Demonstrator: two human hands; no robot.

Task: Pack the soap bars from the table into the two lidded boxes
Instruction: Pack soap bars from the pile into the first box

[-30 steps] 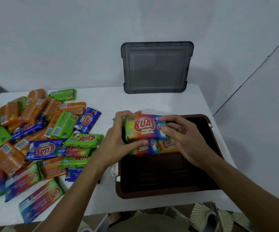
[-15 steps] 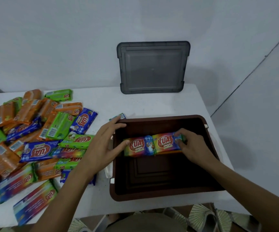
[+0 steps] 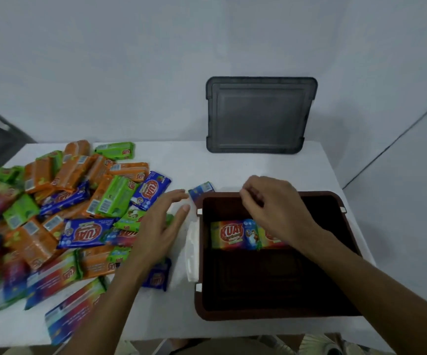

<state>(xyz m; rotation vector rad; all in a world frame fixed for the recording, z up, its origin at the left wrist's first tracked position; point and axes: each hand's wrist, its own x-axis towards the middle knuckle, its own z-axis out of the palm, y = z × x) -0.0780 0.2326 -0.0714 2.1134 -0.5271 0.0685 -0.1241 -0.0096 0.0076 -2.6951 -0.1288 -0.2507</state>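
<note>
Item: brown box (image 3: pixel 279 315), lid off, on the table (image 3: pixel 232 165) toward its near right corner.
Contents: two rainbow-wrapped soap bars lying flat, end to end across the middle of the box floor; left bar (image 3: pixel 229 234) in full sight; right bar (image 3: pixel 271 240) partly hidden by my wrist.
Item: loose soap bars (image 3: pixel 79 216) in orange, green, blue and rainbow, heaped over the table's left half.
Item: one blue bar (image 3: pixel 202 190) just beside the box's far left corner.
Item: grey lid (image 3: pixel 261 115) standing against the wall at the table's far edge.
My left grip (image 3: pixel 161 226): open, fingers straight, empty, over the heap's right edge beside the box.
My right grip (image 3: pixel 276 206): fingers loosely curled, holding nothing, above the box's far wall.
</note>
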